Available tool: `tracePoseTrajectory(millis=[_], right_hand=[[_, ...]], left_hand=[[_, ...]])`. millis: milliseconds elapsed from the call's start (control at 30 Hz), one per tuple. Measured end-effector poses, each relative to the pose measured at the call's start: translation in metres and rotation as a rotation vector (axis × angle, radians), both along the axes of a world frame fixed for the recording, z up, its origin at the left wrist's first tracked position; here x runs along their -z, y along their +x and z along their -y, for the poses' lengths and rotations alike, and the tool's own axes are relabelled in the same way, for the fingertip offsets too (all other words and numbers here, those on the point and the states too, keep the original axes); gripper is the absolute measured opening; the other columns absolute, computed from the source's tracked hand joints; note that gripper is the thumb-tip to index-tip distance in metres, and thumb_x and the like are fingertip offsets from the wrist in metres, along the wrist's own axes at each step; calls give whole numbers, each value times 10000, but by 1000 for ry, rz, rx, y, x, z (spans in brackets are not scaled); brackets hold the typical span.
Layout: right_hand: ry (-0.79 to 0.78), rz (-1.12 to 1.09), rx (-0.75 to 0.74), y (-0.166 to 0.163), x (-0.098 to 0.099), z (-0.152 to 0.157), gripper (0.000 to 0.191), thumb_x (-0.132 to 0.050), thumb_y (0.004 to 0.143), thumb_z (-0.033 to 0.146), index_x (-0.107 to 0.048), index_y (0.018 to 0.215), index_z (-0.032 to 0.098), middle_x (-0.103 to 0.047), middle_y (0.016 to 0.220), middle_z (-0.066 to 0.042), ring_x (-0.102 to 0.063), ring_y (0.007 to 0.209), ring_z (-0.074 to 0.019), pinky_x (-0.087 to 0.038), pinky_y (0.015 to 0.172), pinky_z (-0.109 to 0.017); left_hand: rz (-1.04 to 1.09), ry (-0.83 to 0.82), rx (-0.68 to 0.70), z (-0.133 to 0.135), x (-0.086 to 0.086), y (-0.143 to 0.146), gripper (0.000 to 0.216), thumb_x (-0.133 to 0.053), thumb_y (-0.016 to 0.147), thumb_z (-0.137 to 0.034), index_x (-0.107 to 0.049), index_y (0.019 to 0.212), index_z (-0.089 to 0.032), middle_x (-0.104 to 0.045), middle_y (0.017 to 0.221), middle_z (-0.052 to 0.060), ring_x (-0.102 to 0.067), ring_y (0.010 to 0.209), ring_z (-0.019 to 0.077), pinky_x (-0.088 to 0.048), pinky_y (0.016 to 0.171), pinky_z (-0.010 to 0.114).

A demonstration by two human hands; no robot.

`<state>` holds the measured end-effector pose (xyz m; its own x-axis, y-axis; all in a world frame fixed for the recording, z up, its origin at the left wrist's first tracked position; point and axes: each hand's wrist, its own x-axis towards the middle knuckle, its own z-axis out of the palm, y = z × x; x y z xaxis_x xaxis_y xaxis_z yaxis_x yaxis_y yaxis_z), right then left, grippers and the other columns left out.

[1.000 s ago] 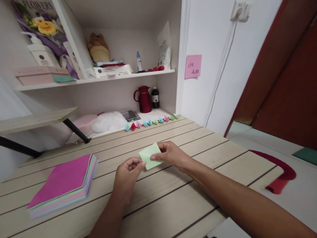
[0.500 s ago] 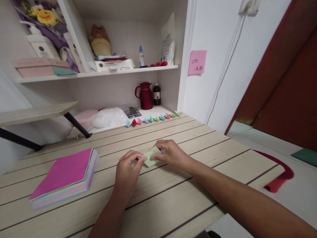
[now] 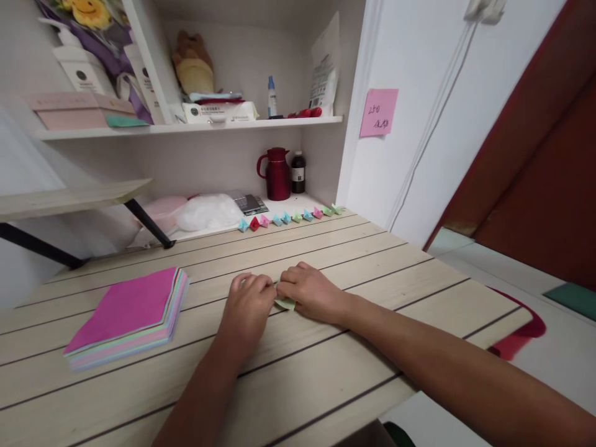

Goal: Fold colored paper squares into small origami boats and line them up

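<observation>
A piece of light green origami paper (image 3: 285,303) lies low at the table's middle, mostly covered by my fingers. My left hand (image 3: 249,305) is closed on its left side, fingertips pressed together. From the right, my right hand (image 3: 313,292) curls over the same paper, its fingers bent down against it. The two hands nearly touch. Only a small green edge shows between and below them, so the folds cannot be made out.
On the left lies a stack of coloured paper (image 3: 125,310), magenta on top. Several small folded paper pieces (image 3: 297,217) stand in a row along the table's back edge. Behind them are a red jug (image 3: 278,175) and a dark bottle (image 3: 298,172).
My hands have turned over and come closer together, knuckles up. The green paper, held up between the fingertips before, is now lower and mostly hidden. The view has shifted slightly.
</observation>
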<state>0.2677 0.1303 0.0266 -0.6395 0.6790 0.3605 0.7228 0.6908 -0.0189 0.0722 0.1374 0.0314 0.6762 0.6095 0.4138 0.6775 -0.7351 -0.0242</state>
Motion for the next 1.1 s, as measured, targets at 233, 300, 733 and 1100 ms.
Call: tracePoseTrajectory(millis=[233,300,733,1100], right_hand=[[-281,-259,-36,23,-4,-1,261,-644,748,68,-677,963,212,-668,971,-43,-581,942,-192,-408,842,-295],[-303,-303,0,27,-5,-2,211,-669,760,92,-687,938,203,-664,946,-47,-589,905,-187,-425,805,-285],[-383,-482,232,18,10,-13,71,-706,810,227,-671,804,165,-580,891,-35,-558,803,-148,-418,739,-258],[-265,-323,395,3,6,-13,241,-662,857,391,-654,760,170,-572,909,-54,-561,832,-174,-395,729,-284]], left_hand=[[-45,-213,5,0,-1,-8,216,-505,893,-160,-697,899,-258,-696,987,36,-602,957,221,-380,849,383],[7,-266,-30,0,-1,-8,185,-550,868,-177,-713,888,-263,-700,997,35,-603,976,232,-384,852,386],[423,-394,-223,-18,21,1,201,-544,842,-291,-711,750,-225,-662,927,42,-616,911,201,-464,824,346],[319,-275,-297,-16,19,10,179,-576,848,-276,-636,695,-205,-638,975,67,-565,958,246,-415,839,389]])
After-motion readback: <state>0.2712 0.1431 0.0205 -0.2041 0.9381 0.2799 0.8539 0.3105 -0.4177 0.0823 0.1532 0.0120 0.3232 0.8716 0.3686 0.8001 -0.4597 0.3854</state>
